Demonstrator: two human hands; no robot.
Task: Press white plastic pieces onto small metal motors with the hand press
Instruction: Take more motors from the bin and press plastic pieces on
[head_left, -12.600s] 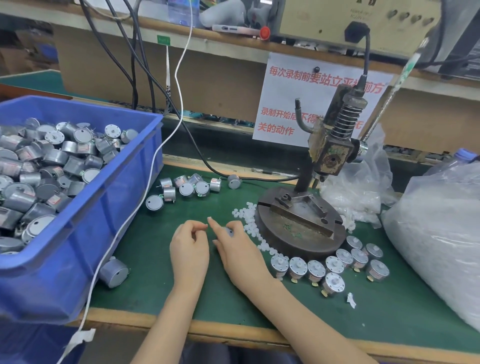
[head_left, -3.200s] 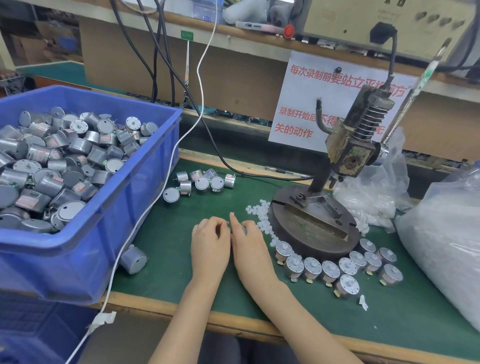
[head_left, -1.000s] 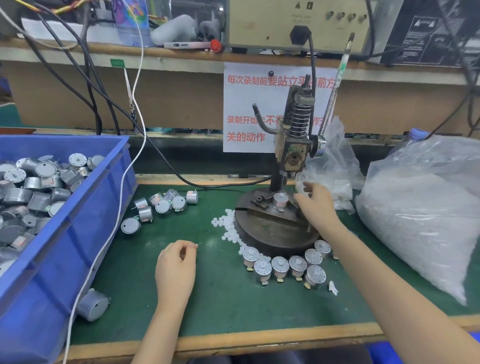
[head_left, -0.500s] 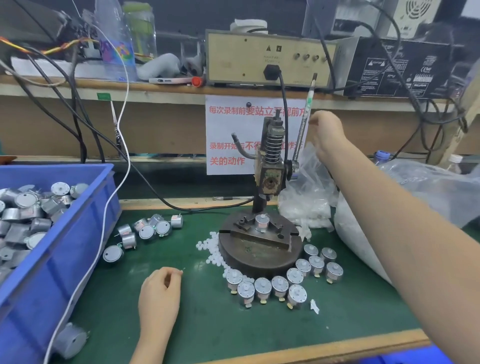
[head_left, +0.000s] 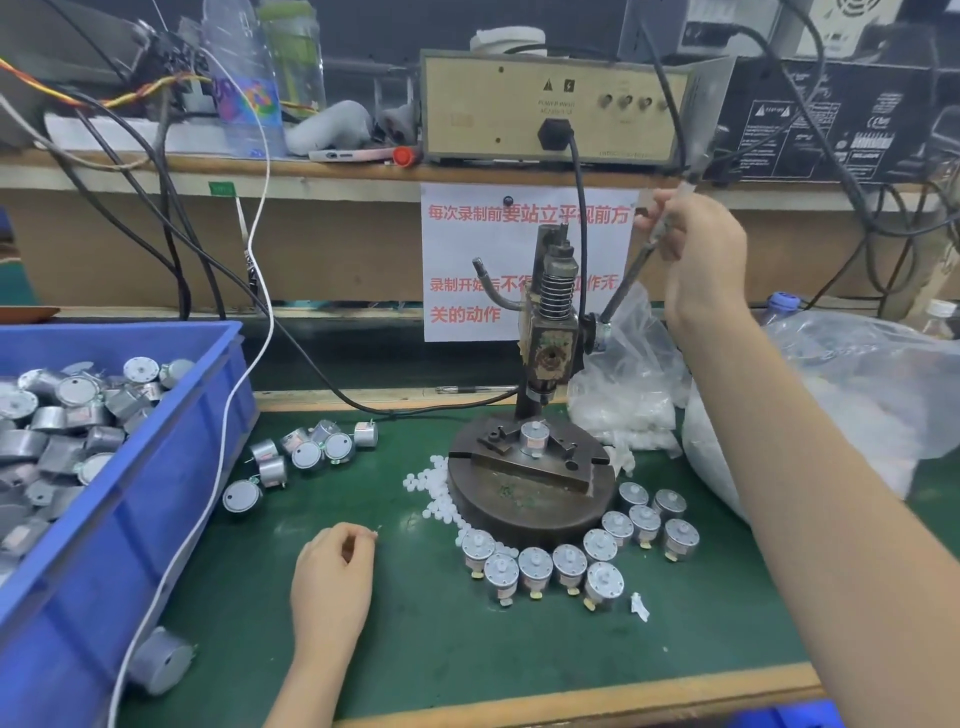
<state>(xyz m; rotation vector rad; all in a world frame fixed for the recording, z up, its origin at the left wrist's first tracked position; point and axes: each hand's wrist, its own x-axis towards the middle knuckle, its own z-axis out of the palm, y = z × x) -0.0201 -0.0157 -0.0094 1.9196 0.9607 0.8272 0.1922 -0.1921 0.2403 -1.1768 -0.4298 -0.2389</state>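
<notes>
Head camera looks down at one motor (head_left: 533, 435) standing upright in the fixture on the hand press (head_left: 553, 332), directly under the ram, with a gap between the ram tip and the motor's top. The fixture sits on the round base (head_left: 519, 512), dark and heavy, planted on the green mat (head_left: 415, 634).

My right hand (head_left: 696, 249) is up high and to the right of the press, fingers wrapped around the lever (head_left: 626, 283) near its upper end; the lever slants up from the press head to my fist. That puts the motor well below this hand and to its left.

My left hand (head_left: 332, 577) rests on the mat, down and to the left of the base, well apart from the motor. Its fingers are curled in with thumb against forefinger, and I cannot tell whether anything is pinched there. My two hands are far apart.

White plastic pieces (head_left: 436, 493) lie scattered against the base's left edge. A cluster of upright motors (head_left: 569, 564) curves around the base's front and right. Loose motors (head_left: 306, 454) lie on their sides farther left, just beside the blue bin (head_left: 156, 493), which is heaped with more. On my right, under my forearm, sits a big clear bag (head_left: 857, 405) of white parts.
</notes>
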